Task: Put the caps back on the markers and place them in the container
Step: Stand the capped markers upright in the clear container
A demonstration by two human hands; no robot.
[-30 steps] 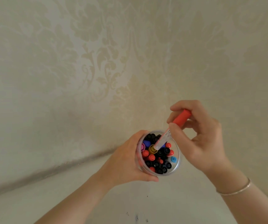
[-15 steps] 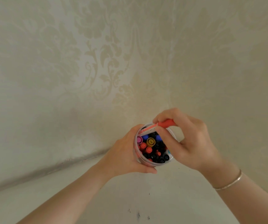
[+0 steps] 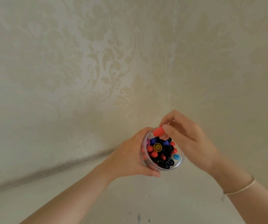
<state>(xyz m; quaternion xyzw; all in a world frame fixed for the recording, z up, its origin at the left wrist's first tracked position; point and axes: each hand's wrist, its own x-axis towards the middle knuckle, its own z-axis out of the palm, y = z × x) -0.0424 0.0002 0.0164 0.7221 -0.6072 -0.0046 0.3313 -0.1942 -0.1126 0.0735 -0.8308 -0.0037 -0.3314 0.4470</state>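
Note:
A clear round container (image 3: pixel 180 162) is full of upright capped markers, with black, red, blue, yellow and pink caps showing. My left hand (image 3: pixel 128 157) grips it around its left side and holds it above the white surface. My right hand (image 3: pixel 186 138) pinches a red-capped marker (image 3: pixel 158 131) by its cap, between thumb and fingers. The marker lies over the container's far rim. Most of its white barrel is hidden behind the rim and my left fingers.
A white table surface (image 3: pixel 162 199) runs below, with a few small dark specks near the bottom edge. Cream damask wallpaper (image 3: pixel 113 62) covers two walls that meet in a corner right behind the container. A thin bracelet (image 3: pixel 240 189) circles my right wrist.
My right hand has carried the red-capped marker from above the container's right side down and left to its far rim. The marker has tipped from steep to nearly flat. The container stays gripped.

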